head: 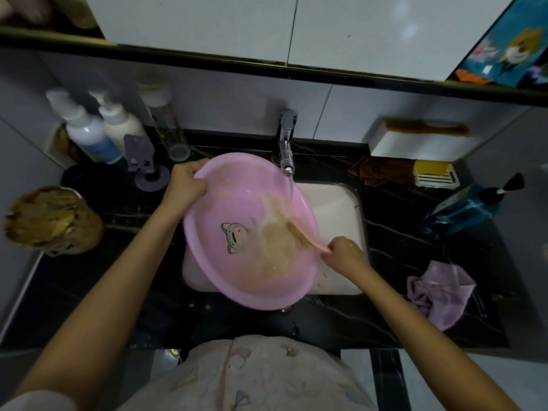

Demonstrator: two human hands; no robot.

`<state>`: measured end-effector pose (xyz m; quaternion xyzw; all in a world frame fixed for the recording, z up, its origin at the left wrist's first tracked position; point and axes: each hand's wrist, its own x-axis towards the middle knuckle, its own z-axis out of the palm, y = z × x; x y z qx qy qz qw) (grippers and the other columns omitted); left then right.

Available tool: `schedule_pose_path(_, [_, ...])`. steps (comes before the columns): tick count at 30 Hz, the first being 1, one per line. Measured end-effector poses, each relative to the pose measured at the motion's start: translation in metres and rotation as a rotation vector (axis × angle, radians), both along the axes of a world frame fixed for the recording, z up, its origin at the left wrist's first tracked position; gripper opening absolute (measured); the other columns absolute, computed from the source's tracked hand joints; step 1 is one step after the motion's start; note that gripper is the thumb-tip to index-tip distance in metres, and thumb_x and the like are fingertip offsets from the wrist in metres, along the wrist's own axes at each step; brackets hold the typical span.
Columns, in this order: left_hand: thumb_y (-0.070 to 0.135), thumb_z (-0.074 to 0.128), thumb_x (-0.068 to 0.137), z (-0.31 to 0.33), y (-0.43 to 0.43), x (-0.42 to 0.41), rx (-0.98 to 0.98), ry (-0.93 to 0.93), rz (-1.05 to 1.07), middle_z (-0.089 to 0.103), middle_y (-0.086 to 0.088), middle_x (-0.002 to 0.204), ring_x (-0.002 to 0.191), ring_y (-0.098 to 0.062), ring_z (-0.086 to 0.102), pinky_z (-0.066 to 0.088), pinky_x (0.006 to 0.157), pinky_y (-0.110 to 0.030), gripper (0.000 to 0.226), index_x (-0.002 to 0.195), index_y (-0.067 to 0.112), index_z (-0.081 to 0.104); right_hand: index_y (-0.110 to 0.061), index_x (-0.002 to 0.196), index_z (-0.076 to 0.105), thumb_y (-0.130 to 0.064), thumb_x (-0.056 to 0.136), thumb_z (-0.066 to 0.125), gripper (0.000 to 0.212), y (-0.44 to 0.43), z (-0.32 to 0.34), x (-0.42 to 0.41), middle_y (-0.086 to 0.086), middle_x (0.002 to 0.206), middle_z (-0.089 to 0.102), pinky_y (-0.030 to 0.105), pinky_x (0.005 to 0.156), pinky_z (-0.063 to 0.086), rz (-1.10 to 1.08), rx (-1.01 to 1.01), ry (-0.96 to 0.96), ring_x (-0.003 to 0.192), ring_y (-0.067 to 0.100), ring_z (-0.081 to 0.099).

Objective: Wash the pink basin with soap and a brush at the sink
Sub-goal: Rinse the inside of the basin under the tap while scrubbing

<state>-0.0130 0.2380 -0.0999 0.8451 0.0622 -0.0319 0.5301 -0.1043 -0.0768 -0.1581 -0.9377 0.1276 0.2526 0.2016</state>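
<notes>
2 grips: left hand (186,181) holds pink basin (234,200) rim, right hand (344,254) holds brush (300,234) pointing away-left.

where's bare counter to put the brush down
Right of the sink, bare counter lies between blue bottle and purple cloth. Left, a patch between pink basin and brown jar, under the forearm. Back corners are crowded: pump bottles left, brown cloth and soap dish right.

Tilted basin (225,203) over sink (335,203), faucet (286,143) behind, 2 bottles (89,134) back left, cloth (439,295) right, possibly soap (431,167) back right
</notes>
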Motion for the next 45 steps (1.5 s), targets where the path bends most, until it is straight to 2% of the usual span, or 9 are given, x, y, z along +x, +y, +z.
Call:
schedule_pose_path(8, [-0.020,0.040,0.063,-0.002,0.000,-0.001,-0.039,0.014,0.020,0.063,-0.006,0.093,0.075,-0.014,0.059,0.048,0.065,-0.023,0.064,0.098,0.028,0.066,-0.013,0.110,0.040,-0.033,0.089,0.058,0.034,0.009,-0.042,0.003,0.005,0.101,0.055,0.026,0.057,0.046,-0.444,0.347,0.040,0.078,0.016,0.055])
schedule_pose_path(12, [-0.020,0.042,0.065,-0.001,0.000,-0.003,-0.068,0.044,0.037,0.061,-0.008,0.090,0.072,-0.014,0.057,0.046,0.063,-0.020,0.058,0.100,0.018,0.067,-0.005,0.115,0.052,-0.025,0.085,0.065,0.039,0.006,-0.036,-0.001,0.010,0.104,0.061,0.024,0.055,0.045,-0.493,0.466,0.045,0.080,0.018,0.058])
schedule_pose_path(16, [-0.021,0.042,0.066,-0.007,0.000,-0.008,-0.087,0.178,0.120,0.059,-0.010,0.085,0.079,-0.023,0.053,0.045,0.046,-0.014,0.053,0.103,0.009,0.066,-0.010,0.104,0.058,-0.022,0.083,0.065,0.024,-0.014,-0.004,-0.007,0.007,0.098,0.062,0.031,0.075,0.054,-0.501,0.461,-0.081,0.091,0.020,0.061])
schedule_pose_path(18, [-0.020,0.043,0.065,-0.017,-0.002,-0.015,-0.137,0.253,0.140,0.057,-0.010,0.084,0.078,-0.023,0.052,0.042,0.040,-0.012,0.047,0.093,0.009,0.067,-0.011,0.104,0.058,-0.023,0.082,0.066,0.026,-0.023,0.015,-0.010,0.006,0.097,0.063,0.032,0.075,0.055,-0.504,0.432,-0.108,0.089,0.019,0.062])
schedule_pose_path(22, [-0.004,0.052,0.052,-0.037,-0.013,-0.030,-0.196,0.380,0.118,0.056,-0.011,0.084,0.078,-0.023,0.051,0.043,0.058,-0.025,0.030,0.064,0.019,0.066,-0.001,0.108,0.059,-0.014,0.082,0.063,0.029,-0.039,0.048,-0.015,0.010,0.092,0.064,0.023,0.058,0.048,-0.617,0.484,-0.140,0.078,0.018,0.063])
schedule_pose_path(30, [-0.005,0.053,0.073,-0.083,-0.062,-0.036,-0.152,0.555,-0.071,0.063,-0.014,0.109,0.091,-0.030,0.058,0.049,0.073,-0.031,0.050,0.117,0.018,0.064,-0.003,0.097,0.059,0.001,0.083,0.055,0.015,-0.044,0.111,-0.011,0.005,0.078,0.058,0.020,0.051,0.048,-0.850,0.550,-0.417,0.066,0.014,0.057])
schedule_pose_path(35, [0.007,0.050,0.085,-0.090,-0.082,-0.035,-0.210,0.641,-0.156,0.061,-0.008,0.110,0.090,-0.024,0.059,0.049,0.066,-0.027,0.043,0.125,0.021,0.057,-0.003,0.095,0.059,0.001,0.082,0.055,0.015,-0.033,0.138,-0.004,0.005,0.083,0.058,0.024,0.056,0.049,-0.803,0.568,-0.570,0.072,0.017,0.059])
schedule_pose_path(40, [0.018,0.043,0.092,-0.097,-0.100,-0.038,-0.277,0.732,-0.167,0.062,-0.007,0.087,0.076,-0.019,0.059,0.051,0.065,-0.028,0.030,0.117,0.011,0.059,-0.013,0.091,0.063,-0.001,0.083,0.057,0.016,-0.026,0.149,-0.013,0.007,0.085,0.064,0.033,0.070,0.058,-0.582,0.567,-0.698,0.079,0.024,0.066])
schedule_pose_path(45, [0.028,0.052,0.094,-0.096,-0.110,-0.034,-0.262,0.727,-0.216,0.059,-0.004,0.110,0.100,-0.019,0.058,0.047,0.085,-0.032,0.026,0.117,0.017,0.054,-0.021,0.084,0.061,-0.009,0.083,0.061,0.012,-0.019,0.157,-0.026,-0.003,0.076,0.063,0.016,0.061,0.052,-0.402,0.531,-0.850,0.065,0.001,0.063])
